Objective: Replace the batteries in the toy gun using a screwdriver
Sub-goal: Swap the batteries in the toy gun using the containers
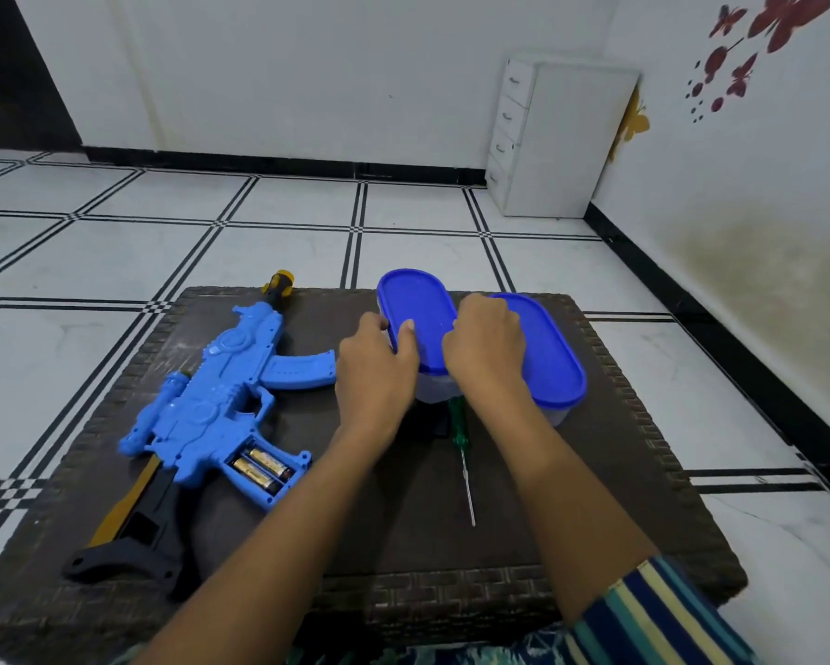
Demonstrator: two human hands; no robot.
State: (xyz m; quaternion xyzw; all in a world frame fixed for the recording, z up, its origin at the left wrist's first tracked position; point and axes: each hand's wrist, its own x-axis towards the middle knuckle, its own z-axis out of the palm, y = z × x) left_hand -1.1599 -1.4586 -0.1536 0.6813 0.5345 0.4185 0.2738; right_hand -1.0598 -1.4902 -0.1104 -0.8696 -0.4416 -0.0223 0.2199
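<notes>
Left of the box [417, 304], the gun [211, 400] lies compartment-up, its batteries [261, 467] exposed for swapping. The left hand [377, 371] grips the box's left edge, thumb on the lid. The right hand [485, 352] curls over its right edge, probably to pry it open. The screwdriver [464, 460] lies idle just nearer than the box, and a second box [552, 357] sits just right of it. All rest on a dark woven table [403, 520] over white tiled floor [115, 247]. A drawer unit [561, 141] stands far behind the box.
</notes>
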